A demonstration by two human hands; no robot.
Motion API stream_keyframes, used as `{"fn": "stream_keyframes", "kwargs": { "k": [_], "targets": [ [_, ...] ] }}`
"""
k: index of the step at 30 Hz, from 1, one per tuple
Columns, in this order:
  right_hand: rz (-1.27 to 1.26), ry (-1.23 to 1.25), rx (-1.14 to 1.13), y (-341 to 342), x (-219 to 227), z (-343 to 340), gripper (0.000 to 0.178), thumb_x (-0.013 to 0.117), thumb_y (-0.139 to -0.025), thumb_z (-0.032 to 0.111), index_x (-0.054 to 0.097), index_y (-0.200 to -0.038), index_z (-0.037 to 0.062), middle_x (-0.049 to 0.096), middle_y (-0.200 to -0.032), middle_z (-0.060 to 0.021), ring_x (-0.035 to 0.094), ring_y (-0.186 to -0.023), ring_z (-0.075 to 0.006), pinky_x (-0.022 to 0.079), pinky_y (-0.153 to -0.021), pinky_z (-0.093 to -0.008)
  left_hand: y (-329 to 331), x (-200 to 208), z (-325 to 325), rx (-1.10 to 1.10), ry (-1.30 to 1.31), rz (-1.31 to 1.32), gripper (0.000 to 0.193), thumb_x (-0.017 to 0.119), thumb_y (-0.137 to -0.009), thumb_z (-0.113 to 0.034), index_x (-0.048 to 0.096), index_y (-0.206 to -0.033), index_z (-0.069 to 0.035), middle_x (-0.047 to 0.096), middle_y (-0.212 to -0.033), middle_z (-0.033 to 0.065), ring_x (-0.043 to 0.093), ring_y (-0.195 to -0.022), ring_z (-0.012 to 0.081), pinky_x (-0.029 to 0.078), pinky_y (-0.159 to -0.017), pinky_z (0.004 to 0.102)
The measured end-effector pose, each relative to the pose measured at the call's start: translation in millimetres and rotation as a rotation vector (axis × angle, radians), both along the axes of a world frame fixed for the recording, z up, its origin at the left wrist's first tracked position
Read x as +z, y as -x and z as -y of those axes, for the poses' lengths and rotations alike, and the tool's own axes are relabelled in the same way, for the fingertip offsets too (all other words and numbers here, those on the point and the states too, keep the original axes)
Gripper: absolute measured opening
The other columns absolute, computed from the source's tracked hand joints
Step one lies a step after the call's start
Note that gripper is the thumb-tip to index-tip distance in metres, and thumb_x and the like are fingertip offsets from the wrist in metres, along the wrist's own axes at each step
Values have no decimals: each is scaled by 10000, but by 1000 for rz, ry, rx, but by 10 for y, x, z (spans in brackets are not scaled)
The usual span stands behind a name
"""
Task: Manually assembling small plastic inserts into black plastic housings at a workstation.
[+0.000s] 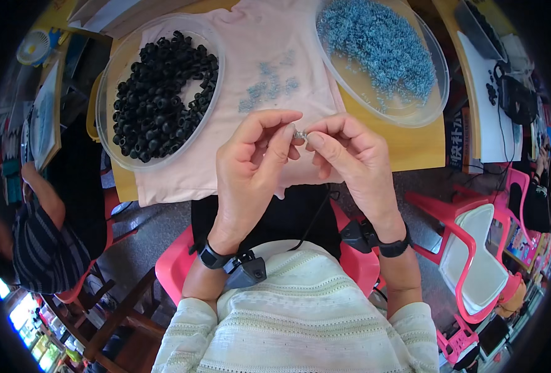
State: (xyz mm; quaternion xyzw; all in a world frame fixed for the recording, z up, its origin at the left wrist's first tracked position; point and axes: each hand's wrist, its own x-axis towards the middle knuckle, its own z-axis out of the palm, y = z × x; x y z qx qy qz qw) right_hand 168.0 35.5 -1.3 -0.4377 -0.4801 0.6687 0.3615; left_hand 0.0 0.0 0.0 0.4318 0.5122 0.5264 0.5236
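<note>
My left hand (255,165) and my right hand (353,158) meet above the near part of a pink cloth (313,93). Between the fingertips of both, pinched from either side, is a small silvery spring-like piece (300,135); its exact shape is too small to make out. Just beyond the hands, a loose scatter of small bluish spring-like pieces (266,87) lies on the cloth. To the far right, a clear oval tub (406,117) holds a heap of similar blue pieces (384,50). Black hollow caps (163,99) fill another clear tub (104,133) on the left.
The cloth lies over a wooden table (412,149). A pink chair (455,248) stands on the right. At the left, a person in a striped top (49,242) sits by another table. A black bag (516,96) rests on a white surface at the far right.
</note>
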Motion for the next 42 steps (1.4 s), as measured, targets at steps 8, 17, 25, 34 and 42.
{"fn": "stream_keyframes", "kwargs": {
  "k": [8,17,25,34,42],
  "targets": [
    [-36,-4,-63,9,10,-51,208,644,-965,190,658,-1009,-14,653,-804,-15,565,-663,-36,463,-554,-179,-77,39,-35,5,28,76,232,610,-955,-22,611,-1179,40,666,-986,68,637,-856,90,506,-653,203],
    [227,-425,-75,-26,-102,-57,101,687,-901,88,662,-951,4,672,-820,-54,601,-661,-100,476,-569,-234,-57,31,-79,22,91,-6,145,631,-953,-57,670,-1062,31,668,-822,25,618,-736,55,463,-589,190],
    [719,-935,-98,11,-198,-91,115,717,-797,38,622,-857,60,612,-785,-76,630,-679,-247,494,-579,-314,-31,-37,-162,33,-144,-897,191,695,-861,-63,696,-1046,-15,615,-793,97,556,-614,184,450,-582,302],
    [600,-862,-51,-36,-159,-133,121,701,-793,52,596,-853,61,599,-774,-93,631,-658,-291,500,-575,-368,333,180,184,258,-101,-848,210,684,-911,-66,717,-1116,-32,556,-752,-36,466,-622,17,347,-546,164],
    [1018,-1091,195,23,43,-114,113,664,-811,55,552,-798,53,566,-764,-89,641,-741,-277,519,-587,-369,390,20,251,272,48,-646,208,666,-923,-73,708,-1116,-8,628,-785,4,507,-593,41,400,-539,180]
  ]
}}
